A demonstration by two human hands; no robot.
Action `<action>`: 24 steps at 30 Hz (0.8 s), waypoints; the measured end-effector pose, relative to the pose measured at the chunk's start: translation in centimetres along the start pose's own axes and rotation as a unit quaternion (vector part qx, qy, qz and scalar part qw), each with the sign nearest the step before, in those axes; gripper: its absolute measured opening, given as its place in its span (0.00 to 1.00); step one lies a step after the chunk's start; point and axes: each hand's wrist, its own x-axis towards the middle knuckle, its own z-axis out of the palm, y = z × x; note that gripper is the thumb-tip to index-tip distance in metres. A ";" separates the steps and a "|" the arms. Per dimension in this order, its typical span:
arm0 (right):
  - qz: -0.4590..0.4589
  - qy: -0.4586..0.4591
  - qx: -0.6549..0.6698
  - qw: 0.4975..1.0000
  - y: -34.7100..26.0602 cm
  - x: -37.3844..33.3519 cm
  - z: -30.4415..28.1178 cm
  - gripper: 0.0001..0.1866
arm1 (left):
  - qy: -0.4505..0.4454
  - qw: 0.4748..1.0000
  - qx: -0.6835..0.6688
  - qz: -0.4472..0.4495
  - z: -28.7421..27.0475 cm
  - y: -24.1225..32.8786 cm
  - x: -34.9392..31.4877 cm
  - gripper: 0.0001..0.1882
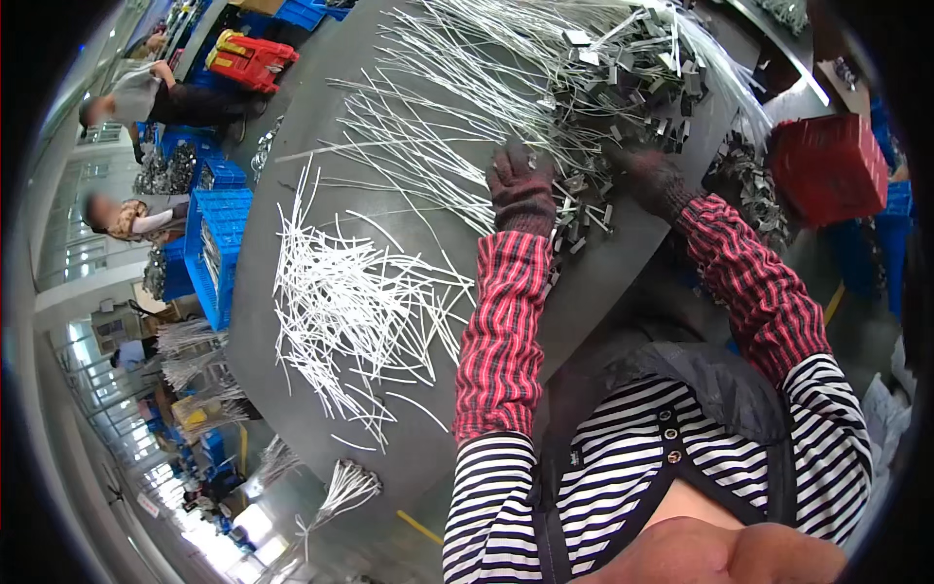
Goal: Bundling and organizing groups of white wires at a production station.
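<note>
A wide heap of long thin white wires (428, 117) spreads over the far part of the dark grey table (263, 380). At their right ends lie many small metal and dark clip-like pieces (623, 88). My left hand (522, 185), in a dark glove, rests where the wires meet these pieces; its fingers are bent and close together, and what they hold is hidden. My right hand (654, 182), gloved too, reaches in from the right beside the clip-like pieces. Its fingers are dark and blurred. A tangled pile of short white tubes (341, 292) lies left of my left forearm.
Right of the table stands a red crate (829, 168), with more metal pieces (749, 185) next to it. Blue crates (216, 248) line the left side. A tied white bundle (345, 487) is near the table's lower edge. Other people (146, 209) are at the far left.
</note>
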 end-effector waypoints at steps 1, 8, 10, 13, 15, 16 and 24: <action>0.031 -0.006 -0.012 0.999 0.0 0.0 0.2 0.24 | 0.040 0.999 0.013 -0.001 0.4 0.2 -0.2 0.27; 0.051 0.020 -0.038 0.998 0.4 1.5 0.3 0.19 | 0.033 0.995 0.097 0.005 0.5 -0.2 -1.6 0.25; 0.061 0.008 -0.039 0.997 0.1 1.3 -0.1 0.18 | -0.026 0.994 0.106 -0.014 0.6 -0.6 -2.0 0.25; 0.075 -0.028 -0.056 0.995 -0.8 1.5 -0.9 0.17 | 0.004 0.990 0.138 0.005 0.8 -1.6 -4.4 0.20; 0.061 -0.037 -0.075 0.995 -1.6 1.0 -1.6 0.16 | -0.035 0.991 0.127 -0.006 1.1 -1.6 -6.6 0.17; -0.018 0.021 -0.109 0.994 -2.0 0.2 -2.2 0.15 | -0.027 0.995 0.092 -0.015 1.2 -1.6 -7.3 0.15; -0.150 -0.051 0.029 0.987 -8.5 1.7 4.7 0.16 | 0.121 0.992 -0.015 -0.025 0.5 -3.1 -10.6 0.14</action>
